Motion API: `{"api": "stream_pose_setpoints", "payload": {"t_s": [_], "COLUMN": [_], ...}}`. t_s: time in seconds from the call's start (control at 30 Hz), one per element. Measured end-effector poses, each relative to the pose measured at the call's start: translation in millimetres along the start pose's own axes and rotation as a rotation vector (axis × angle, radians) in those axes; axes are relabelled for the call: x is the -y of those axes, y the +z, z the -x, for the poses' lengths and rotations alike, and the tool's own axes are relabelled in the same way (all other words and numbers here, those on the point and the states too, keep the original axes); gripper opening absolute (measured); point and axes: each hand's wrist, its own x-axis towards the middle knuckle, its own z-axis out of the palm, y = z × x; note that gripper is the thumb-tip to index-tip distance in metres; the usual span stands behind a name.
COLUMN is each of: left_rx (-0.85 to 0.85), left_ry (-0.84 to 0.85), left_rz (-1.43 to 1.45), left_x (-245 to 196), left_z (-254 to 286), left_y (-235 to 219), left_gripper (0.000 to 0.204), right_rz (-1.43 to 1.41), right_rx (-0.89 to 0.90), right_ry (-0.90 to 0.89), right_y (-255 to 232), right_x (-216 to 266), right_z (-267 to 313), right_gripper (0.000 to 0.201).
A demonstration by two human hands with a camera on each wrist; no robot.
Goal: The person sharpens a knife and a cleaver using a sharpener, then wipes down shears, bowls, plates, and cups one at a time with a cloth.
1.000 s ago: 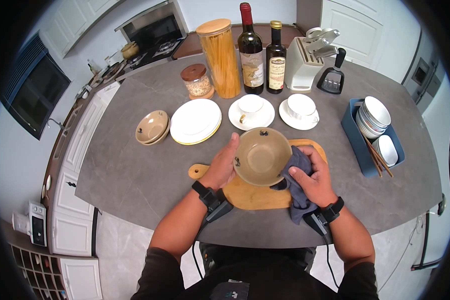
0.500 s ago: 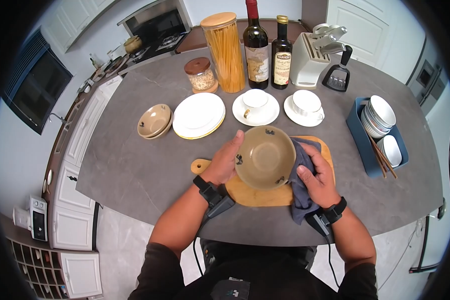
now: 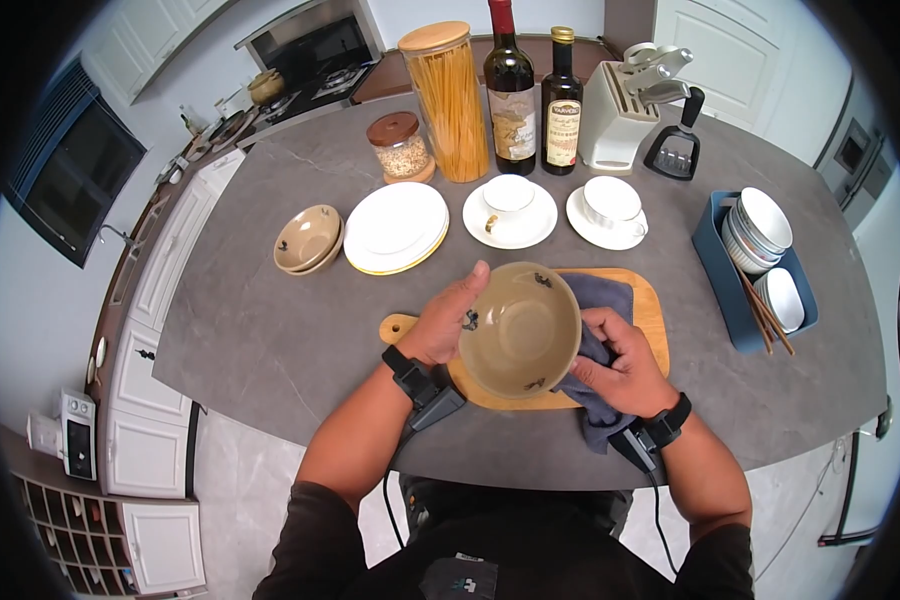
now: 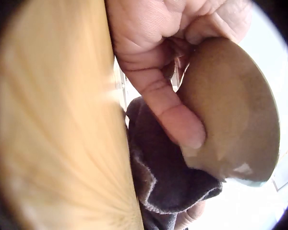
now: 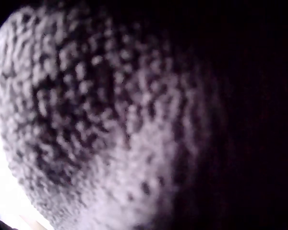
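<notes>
A beige bowl (image 3: 522,330) with small dark motifs is tilted above the wooden cutting board (image 3: 652,330), its inside facing up. My left hand (image 3: 442,322) grips it by the left side, thumb near the rim; in the left wrist view, a finger presses against the bowl's outer wall (image 4: 235,110). At the right rim, my right hand (image 3: 630,368) holds a dark grey cloth (image 3: 602,292) with curled fingers, fingertips right at the bowl's edge. Part of the cloth lies spread over the board behind that hand. Cloth weave (image 5: 86,105) fills the right wrist view and hides the fingers.
Beyond the bowl stand stacked beige bowls (image 3: 308,238), white plates (image 3: 398,225) and two cups on saucers (image 3: 510,225). Farther back are a pasta jar (image 3: 448,110), bottles (image 3: 513,110) and a knife block (image 3: 615,125). A blue bin (image 3: 728,285) with bowls and chopsticks sits right.
The bowl has shifted slightly left and down and turned a little between the hands. My right hand's fingers have moved in to its right edge, and more cloth shows spread behind them.
</notes>
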Motion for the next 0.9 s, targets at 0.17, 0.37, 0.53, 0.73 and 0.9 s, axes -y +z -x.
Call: {"api": "stream_pose_setpoints", "payload": {"t_s": [0.17, 0.37, 0.53, 0.73, 0.9], "left_rx": [0.010, -0.023, -0.052, 0.056, 0.068], "left_ry": [-0.026, -0.033, -0.010, 0.053, 0.080], "left_rz": [0.063, 0.007, 0.042, 0.160, 0.184], "left_x": [1.2, 0.1, -1.5, 0.9, 1.3], "left_z": [-1.1, 0.2, 0.5, -5.8, -7.1], "left_y": [-2.6, -0.9, 7.8, 1.6, 0.6], "left_gripper": [0.064, 0.062, 0.063, 0.064, 0.064], "right_rz": [-0.068, -0.117, -0.170, -0.252, -0.319], "right_rx": [-0.031, -0.078, -0.179, -0.293, -0.318], "right_ry": [0.048, 0.073, 0.133, 0.127, 0.151], "right_y": [5.1, 7.1, 6.1, 5.7, 6.5], "right_x": [5.6, 1.5, -7.6, -6.9, -2.8], "right_z": [0.1, -0.5, -1.5, -5.5, -6.3], "right_gripper": [0.046, 0.042, 0.036, 0.030, 0.029]}}
